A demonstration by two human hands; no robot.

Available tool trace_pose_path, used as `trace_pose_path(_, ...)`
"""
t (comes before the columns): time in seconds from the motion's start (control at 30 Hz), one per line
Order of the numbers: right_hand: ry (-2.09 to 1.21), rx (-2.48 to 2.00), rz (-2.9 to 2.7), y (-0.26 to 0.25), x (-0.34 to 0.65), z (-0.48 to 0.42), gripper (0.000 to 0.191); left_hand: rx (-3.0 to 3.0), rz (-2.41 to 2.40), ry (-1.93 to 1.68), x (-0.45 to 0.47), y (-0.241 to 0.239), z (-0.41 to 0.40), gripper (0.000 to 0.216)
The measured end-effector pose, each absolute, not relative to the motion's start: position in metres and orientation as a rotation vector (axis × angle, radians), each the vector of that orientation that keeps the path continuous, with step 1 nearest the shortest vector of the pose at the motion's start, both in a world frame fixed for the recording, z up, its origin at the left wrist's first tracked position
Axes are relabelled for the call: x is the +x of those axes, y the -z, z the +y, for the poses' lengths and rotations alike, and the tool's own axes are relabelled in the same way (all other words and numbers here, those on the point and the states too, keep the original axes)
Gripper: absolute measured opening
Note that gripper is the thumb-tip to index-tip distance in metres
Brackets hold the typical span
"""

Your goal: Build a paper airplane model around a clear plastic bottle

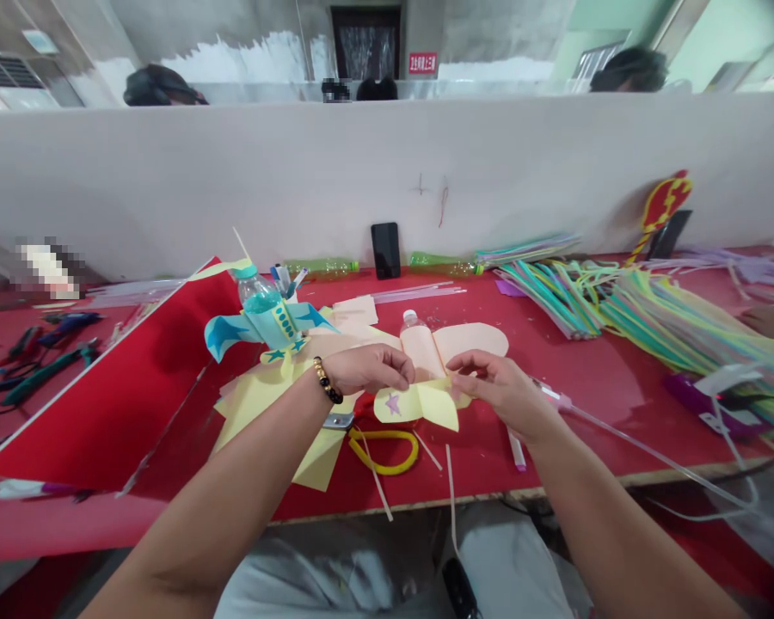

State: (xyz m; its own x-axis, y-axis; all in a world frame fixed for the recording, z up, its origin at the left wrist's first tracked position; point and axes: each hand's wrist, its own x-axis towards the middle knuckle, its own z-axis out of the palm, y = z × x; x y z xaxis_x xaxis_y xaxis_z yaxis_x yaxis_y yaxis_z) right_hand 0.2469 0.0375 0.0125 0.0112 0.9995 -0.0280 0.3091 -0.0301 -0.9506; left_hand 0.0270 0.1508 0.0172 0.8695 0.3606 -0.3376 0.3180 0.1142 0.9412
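A small plastic bottle (411, 319) wrapped in pale pink paper lies in front of me, with a rounded pink paper wing (474, 340) at its right. At its near end is a folded yellow paper cutout (429, 402) bearing a purple star. My left hand (382, 368), wearing a beaded bracelet, has its fingers closed on the cutout's upper edge beside the bottle. From the other side, my right hand (494, 383) pinches the same paper. Fingers partly hide the joint. Scissors (387, 456) with a yellow handle loop lie just below.
A decorated blue bottle plane (264, 314) stands left on yellow paper sheets (251, 408). A glue gun (555, 397) with a clear stick lies right, near a marker (516, 449). Bundled coloured strips (658, 318), a phone (385, 250) and a red board (129, 387) surround the work.
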Motion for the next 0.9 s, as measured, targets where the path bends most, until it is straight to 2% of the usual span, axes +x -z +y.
trace_pose_path(0.13, -1.163, -1.382, -1.403, -0.013, 0.247, 0.042, 0.019, 1.473, 0.592, -0.015, 0.034, -0.017, 0.153, 0.017)
trace_pose_path(0.4, -1.041, -1.533, -1.401, -0.004, 0.251, 0.062, 0.014, 1.6, 0.674, 0.027, 0.05, -0.02, 0.164, 0.019)
trace_pose_path(0.53, -0.996, -1.564, -1.403, 0.0, 0.255, 0.073, 0.014, 1.653, 0.766, 0.048, 0.057, -0.02, 0.173, 0.023)
trace_pose_path(0.9, -0.987, -1.6, -1.396, -0.002, 0.255, 0.077, 0.02, 1.684, 0.868, 0.108, 0.069, -0.022, 0.174, 0.016)
